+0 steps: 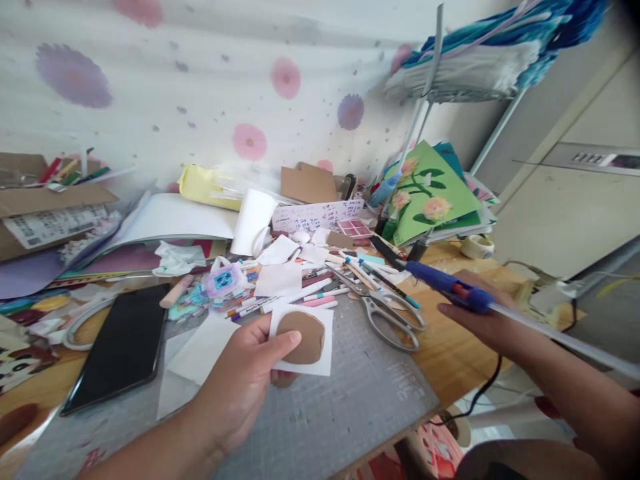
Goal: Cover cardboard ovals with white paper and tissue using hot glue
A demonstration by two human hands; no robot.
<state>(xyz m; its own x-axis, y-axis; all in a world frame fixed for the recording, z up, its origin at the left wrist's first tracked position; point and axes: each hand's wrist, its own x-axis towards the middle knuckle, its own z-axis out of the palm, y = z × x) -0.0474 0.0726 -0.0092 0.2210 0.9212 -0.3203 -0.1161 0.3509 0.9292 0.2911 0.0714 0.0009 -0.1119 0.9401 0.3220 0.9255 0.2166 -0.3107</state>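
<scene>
My left hand (260, 353) pinches a white paper square (326, 333) with a rounded brown cardboard piece (313, 343) lying on its face. The thumb presses on the cardboard, and the fingers are mostly hidden beneath. At the right, my right hand (480, 313) is wrapped around a blue hot glue gun (435, 280), its nozzle pointing left over the table. A long translucent glue stick (555, 340) juts from its back end. Between the two hands, grey-handled scissors (390, 317) lie on the cutting mat. The gun and the paper are well apart.
A black tablet or phone (117, 347) lies left on the grey cutting mat (350, 413). Behind are several markers (320, 293), paper scraps (277, 280) and a green flower card (440, 193). A cardboard box (50, 213) stands far left; a tape roll (477, 247) sits right. A dark cord (483, 397) hangs over the table edge.
</scene>
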